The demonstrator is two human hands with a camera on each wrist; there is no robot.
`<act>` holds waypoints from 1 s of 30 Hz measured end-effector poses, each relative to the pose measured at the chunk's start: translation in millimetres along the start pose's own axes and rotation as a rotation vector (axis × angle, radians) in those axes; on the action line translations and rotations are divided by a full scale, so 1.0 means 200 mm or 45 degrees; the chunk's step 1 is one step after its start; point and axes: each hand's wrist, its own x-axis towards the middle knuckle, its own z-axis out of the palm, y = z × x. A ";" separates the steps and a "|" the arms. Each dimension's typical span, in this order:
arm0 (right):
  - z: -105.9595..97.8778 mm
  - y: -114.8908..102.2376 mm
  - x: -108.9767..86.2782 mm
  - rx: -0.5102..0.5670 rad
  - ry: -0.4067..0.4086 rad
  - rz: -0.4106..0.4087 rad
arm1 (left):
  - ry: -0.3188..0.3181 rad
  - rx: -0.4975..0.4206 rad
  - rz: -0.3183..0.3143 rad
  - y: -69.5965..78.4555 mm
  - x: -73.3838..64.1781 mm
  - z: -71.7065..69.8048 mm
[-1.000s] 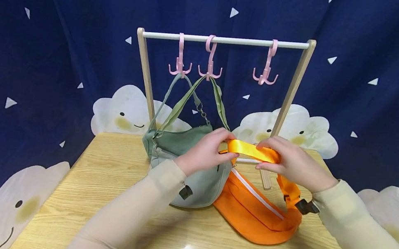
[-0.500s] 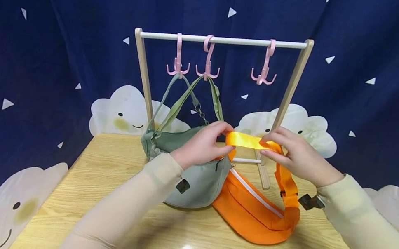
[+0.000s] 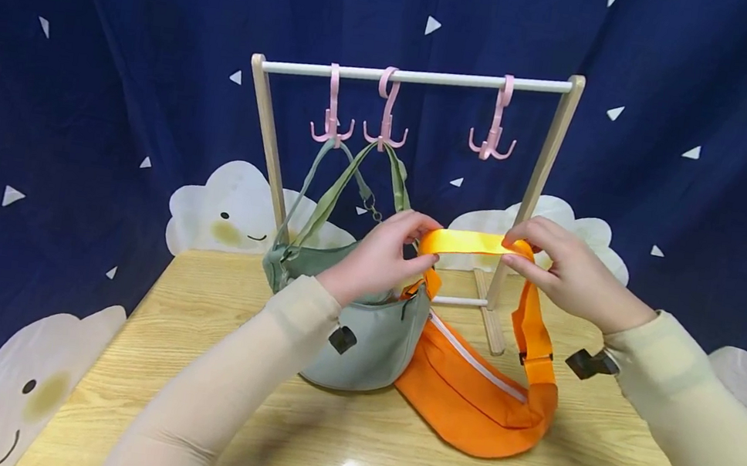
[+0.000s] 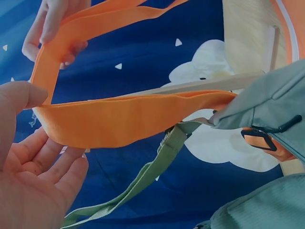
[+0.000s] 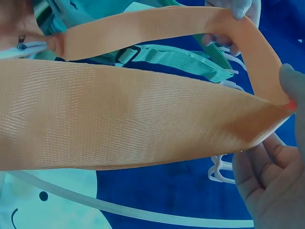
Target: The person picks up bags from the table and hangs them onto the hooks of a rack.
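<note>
An orange waist bag (image 3: 466,388) with a white zip rests on the table, its strap (image 3: 470,242) raised into a loop. My left hand (image 3: 385,254) pinches the loop's left corner between thumb and fingers. At its right corner my right hand (image 3: 568,272) pinches the same strap. In the left wrist view the strap (image 4: 109,121) runs from my left hand (image 4: 38,157) down toward the bags. The right wrist view shows the wide strap (image 5: 124,114) bending at my right hand (image 5: 276,176). A grey-green bag (image 3: 367,345) overlaps the orange bag's left end.
A rack with a white bar (image 3: 448,80) stands behind. Pink hooks hang from it: the left hook (image 3: 333,115) and middle hook (image 3: 387,118) bear green bag straps, while the right hook (image 3: 493,135) carries nothing. A darker green bag (image 3: 314,261) sits behind the grey-green one.
Both hands have risen, lifting the orange strap higher and drawing its right side straighter. The body of the orange bag stays on the table.
</note>
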 end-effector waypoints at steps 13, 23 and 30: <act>-0.09 0.02 0.06 0.059 0.024 0.093 | 0.095 -0.167 -0.035 0.05 0.06 0.00; -0.12 0.04 0.13 0.028 0.057 0.093 | 0.196 -0.269 -0.074 0.06 0.12 0.03; -0.14 0.05 0.19 0.091 0.065 0.171 | 0.260 -0.293 -0.085 0.07 0.15 0.04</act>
